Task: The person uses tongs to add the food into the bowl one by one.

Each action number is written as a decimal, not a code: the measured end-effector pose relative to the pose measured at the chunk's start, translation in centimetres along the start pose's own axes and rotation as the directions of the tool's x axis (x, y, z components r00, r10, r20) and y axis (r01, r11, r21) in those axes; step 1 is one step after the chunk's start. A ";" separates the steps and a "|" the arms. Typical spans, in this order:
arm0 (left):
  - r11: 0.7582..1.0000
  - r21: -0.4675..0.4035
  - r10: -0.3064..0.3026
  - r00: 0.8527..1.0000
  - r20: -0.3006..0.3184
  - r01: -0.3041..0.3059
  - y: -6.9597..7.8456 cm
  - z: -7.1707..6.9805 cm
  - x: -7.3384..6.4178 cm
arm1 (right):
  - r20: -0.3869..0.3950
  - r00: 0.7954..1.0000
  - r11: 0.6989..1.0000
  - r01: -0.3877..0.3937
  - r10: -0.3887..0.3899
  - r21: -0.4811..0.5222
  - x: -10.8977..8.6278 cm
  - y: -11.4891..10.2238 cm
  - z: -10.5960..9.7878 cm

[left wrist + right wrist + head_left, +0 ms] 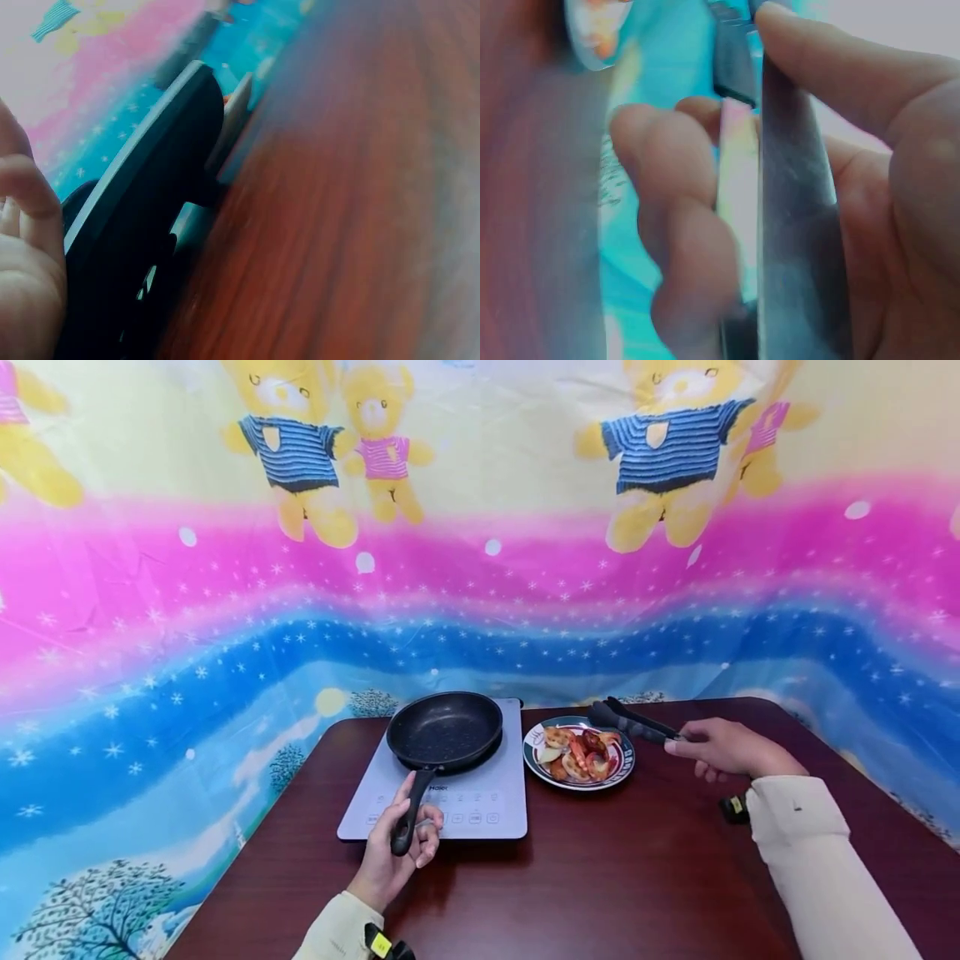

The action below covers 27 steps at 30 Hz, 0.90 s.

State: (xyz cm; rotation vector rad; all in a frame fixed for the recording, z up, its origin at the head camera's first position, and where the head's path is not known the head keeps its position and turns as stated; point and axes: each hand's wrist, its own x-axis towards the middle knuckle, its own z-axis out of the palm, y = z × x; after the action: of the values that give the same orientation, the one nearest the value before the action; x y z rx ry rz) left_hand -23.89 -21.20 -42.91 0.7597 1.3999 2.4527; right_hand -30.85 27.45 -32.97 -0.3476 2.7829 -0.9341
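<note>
A black frying pan (442, 731) sits on the white induction cooker (480, 806), its handle pointing toward me. My left hand (390, 852) is at that handle from below, palm up, with fingers curled beside it; part of this hand shows at the left edge of the left wrist view. My right hand (731, 747) grips a pair of tongs (637, 722) by their metal arms, with the black heads extending left over the rim of a plate (536, 764). Cooked seafood pieces (581, 752), among them shrimp and rings, lie on the plate.
The dark red wooden table (600, 877) carries the cooker and plate side by side. A cloth backdrop (480, 577) printed with bears and snowflakes hangs close behind and around the table. Wrist straps show at both sleeves.
</note>
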 end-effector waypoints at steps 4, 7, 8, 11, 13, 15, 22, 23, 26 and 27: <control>0.997 0.064 0.031 0.999 0.011 -0.032 -0.2 0.0 -0.2 | 0.003 0.999 0.999 -0.033 0.033 0.039 0.0 -1.6 -0.3; 0.995 0.091 0.038 0.999 0.011 -0.039 -0.4 0.1 -0.3 | 0.031 0.999 0.993 -0.042 0.039 0.109 -0.1 -2.1 0.1; 0.994 0.098 0.040 0.999 0.007 -0.040 -0.5 0.2 -0.4 | 0.039 0.999 0.991 -0.039 0.034 0.124 -0.1 -2.2 0.2; 0.993 0.108 0.045 0.999 -0.013 -0.043 -0.6 0.4 -0.3 | 0.039 0.999 0.992 -0.007 0.002 0.126 -0.4 -2.4 0.3; 0.992 0.111 0.054 0.998 -0.022 -0.052 -0.6 0.5 -0.1 | 0.016 1.000 0.996 0.014 -0.016 0.093 -0.8 -2.6 0.2; 0.992 0.112 0.066 0.997 -0.028 -0.062 -0.7 0.5 0.1 | -0.012 0.999 0.998 0.037 -0.036 0.043 -1.2 -2.6 -0.1; 0.987 0.140 0.087 0.994 -0.068 -0.077 -0.7 0.8 0.1 | -0.074 0.996 0.996 0.039 -0.046 -0.084 -2.4 -3.0 -0.8; 0.987 0.141 0.086 0.993 -0.077 -0.074 -0.6 0.8 0.0 | -0.079 0.996 0.996 0.032 -0.039 -0.082 -2.4 -3.0 -0.8; 0.988 0.137 0.080 0.992 -0.097 -0.066 -0.4 0.7 -0.3 | -0.087 0.996 0.997 0.014 -0.020 -0.072 -2.1 -3.3 -0.2; 0.989 0.134 0.080 0.992 -0.098 -0.066 -0.3 0.7 -0.5 | -0.088 0.996 0.998 0.008 -0.014 -0.069 -2.0 -3.4 0.0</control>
State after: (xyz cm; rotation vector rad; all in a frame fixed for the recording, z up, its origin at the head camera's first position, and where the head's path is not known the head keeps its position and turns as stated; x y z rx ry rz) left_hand -23.15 -20.77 -43.02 0.7327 1.6117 2.5081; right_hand -28.42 25.40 -30.73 -0.3405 2.9020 -0.8786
